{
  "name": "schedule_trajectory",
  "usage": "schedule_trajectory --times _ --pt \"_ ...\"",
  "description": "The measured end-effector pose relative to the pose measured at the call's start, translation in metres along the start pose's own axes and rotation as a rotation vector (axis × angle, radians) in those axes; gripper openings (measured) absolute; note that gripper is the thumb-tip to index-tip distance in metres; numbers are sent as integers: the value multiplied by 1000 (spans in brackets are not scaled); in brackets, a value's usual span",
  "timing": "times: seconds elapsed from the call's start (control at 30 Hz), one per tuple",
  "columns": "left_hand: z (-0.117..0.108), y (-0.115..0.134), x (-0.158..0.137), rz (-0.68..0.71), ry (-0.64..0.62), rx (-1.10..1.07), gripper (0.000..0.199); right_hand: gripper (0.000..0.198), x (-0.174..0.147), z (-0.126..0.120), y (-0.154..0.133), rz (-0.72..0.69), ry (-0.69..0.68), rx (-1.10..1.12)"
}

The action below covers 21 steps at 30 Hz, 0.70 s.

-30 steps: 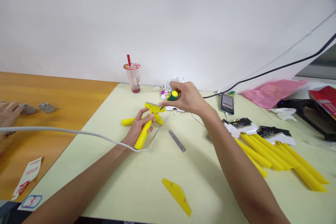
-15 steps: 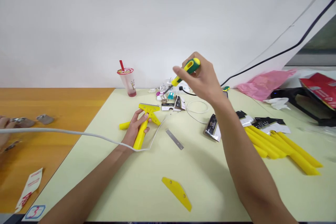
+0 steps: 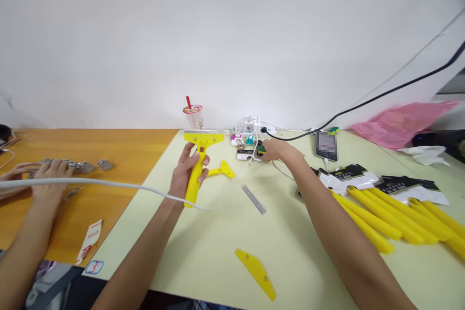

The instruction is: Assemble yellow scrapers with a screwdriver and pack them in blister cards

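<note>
My left hand (image 3: 184, 170) is wrapped round the handle of a yellow scraper (image 3: 196, 174), held upright with its metal blade edge at the top and two screws in its head. Behind it a second yellow scraper body (image 3: 222, 170) lies on the table. My right hand (image 3: 271, 149) is at the back near the power strip, fingers closed on the green and yellow screwdriver (image 3: 260, 150), most of which is hidden. A loose metal blade (image 3: 254, 200) lies between my arms. Nearer me lies a yellow clamp plate (image 3: 256, 273) with two holes.
Yellow handle tubes (image 3: 392, 220) and black-and-white packets (image 3: 354, 174) lie at right, with a phone (image 3: 326, 145) behind. A drink cup (image 3: 194, 118) stands by the wall. A white cable (image 3: 109, 183) crosses my left forearm. A co-worker's hands (image 3: 53, 177) work at left.
My right hand has moved down and back with the screwdriver, from the air to the table by the power strip. The left hand has raised the scraper, its head now facing me. The view shifted left.
</note>
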<state>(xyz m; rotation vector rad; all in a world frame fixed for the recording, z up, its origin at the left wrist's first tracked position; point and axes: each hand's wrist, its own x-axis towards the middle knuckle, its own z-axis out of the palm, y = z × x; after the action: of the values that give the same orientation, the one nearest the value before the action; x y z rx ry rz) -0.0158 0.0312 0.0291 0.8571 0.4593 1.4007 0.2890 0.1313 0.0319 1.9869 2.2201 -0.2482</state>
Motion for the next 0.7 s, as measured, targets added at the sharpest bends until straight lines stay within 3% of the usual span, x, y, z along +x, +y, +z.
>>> schedule_trajectory --times 0.13,0.3,0.53,0.7 --pt "-3 -12 -3 -13 75 -14 34 56 8 13 -1 17 18 -9" --pt "-14 -19 -1 -23 115 43 40 44 5 8 2 16 53 2" --pt "-16 -13 0 6 145 158 52 40 -41 -46 2 84 194 -6" --pt "9 2 7 133 159 303 48 29 -104 -87 -11 46 365 130"
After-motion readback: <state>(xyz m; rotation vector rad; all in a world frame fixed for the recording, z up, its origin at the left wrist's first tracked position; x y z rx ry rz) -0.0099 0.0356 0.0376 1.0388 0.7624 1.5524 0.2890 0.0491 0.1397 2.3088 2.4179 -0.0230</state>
